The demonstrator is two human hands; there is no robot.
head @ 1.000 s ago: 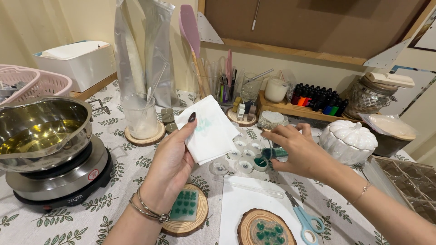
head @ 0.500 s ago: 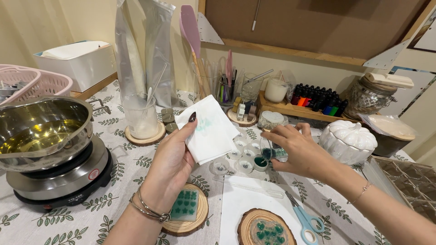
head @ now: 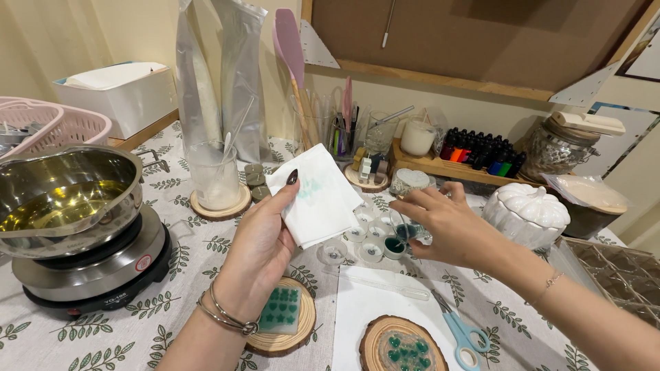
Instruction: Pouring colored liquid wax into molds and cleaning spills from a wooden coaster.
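A: Left hand [head: 258,251] at centre frame, palm up, thumb and fingers pinched shut on a folded white tissue [head: 317,196]. Faint green stain on the tissue's face.

B: And the tissue against the grip?

A: Caught by its lower left corner, the rest fanned up and to the right above the fingertips. Clear of the table [head: 185,257].

B: Right hand [head: 450,230]?

A: Right of centre, closed around a small glass cup [head: 407,230] with dark green liquid inside. Cup tipped leftward, lip poking out past the fingers on the left side of the hand, most of its body hidden in the grip.

B: Below the lip?

A: A small round mould [head: 394,246] already showing green, just under and left of the cup. Touching or a hair apart, impossible to say. More small clear moulds [head: 363,237] clustered to its left, beneath the tissue.

B: Rest of the frame?

A: Steel pot [head: 69,196] of yellow liquid on a hot plate [head: 103,278], left edge. Wooden disc [head: 295,330] with a green slab of little shapes near the left wrist. Second wooden disc [head: 402,347] with green pieces at bottom centre, on white paper [head: 357,306]. Blue scissors [head: 457,333] beside it, lower right. White pumpkin-shaped jar [head: 526,213] at right, row of small dye bottles [head: 481,151] above it.
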